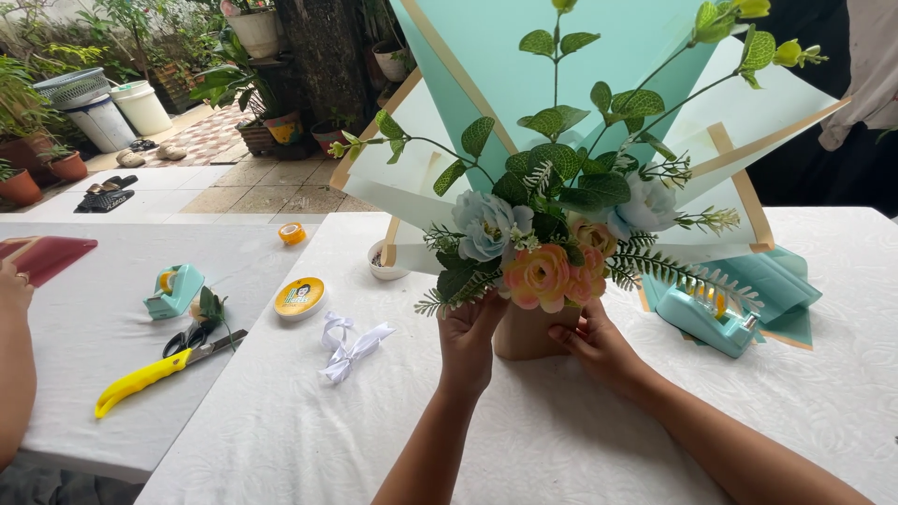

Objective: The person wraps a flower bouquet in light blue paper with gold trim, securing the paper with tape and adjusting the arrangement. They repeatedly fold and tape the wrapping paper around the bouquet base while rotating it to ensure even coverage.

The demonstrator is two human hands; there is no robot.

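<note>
A flower bouquet stands upright on the white table, with pale blue and peach blooms, green leafy sprigs and fern fronds. Mint-green and white wrapping sheets with tan edges fan out behind it. A tan paper base sits under the blooms. My left hand grips the bouquet's lower left side. My right hand presses against the base from the right.
A teal tape dispenser lies on folded mint paper at right. A white ribbon bow, a round yellow tin and a small white cup lie to the left. On the neighbouring table are yellow-handled scissors, another dispenser and another person's arm.
</note>
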